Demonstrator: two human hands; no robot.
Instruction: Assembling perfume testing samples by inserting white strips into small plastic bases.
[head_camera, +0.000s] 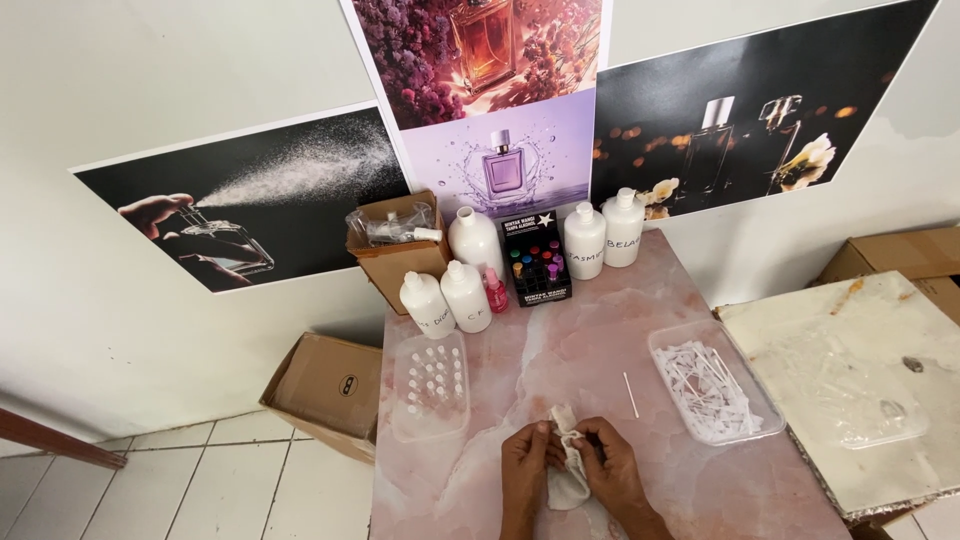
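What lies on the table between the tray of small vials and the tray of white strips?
In the head view, between the vial tray and strip tray, only a thin white stick lies on bare pink tabletop.

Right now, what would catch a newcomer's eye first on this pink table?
Both hands, left hand and right hand, pinch a small cream cloth pouch at the near edge of the pink marble table. Behind them, white bottles line the wall side, with a clear tray of white sticks at the right.

cut off at the bottom edge: both forearms, the pink table (600, 350), and lower folds of the cloth pouch (567, 478) hidden between fingers.
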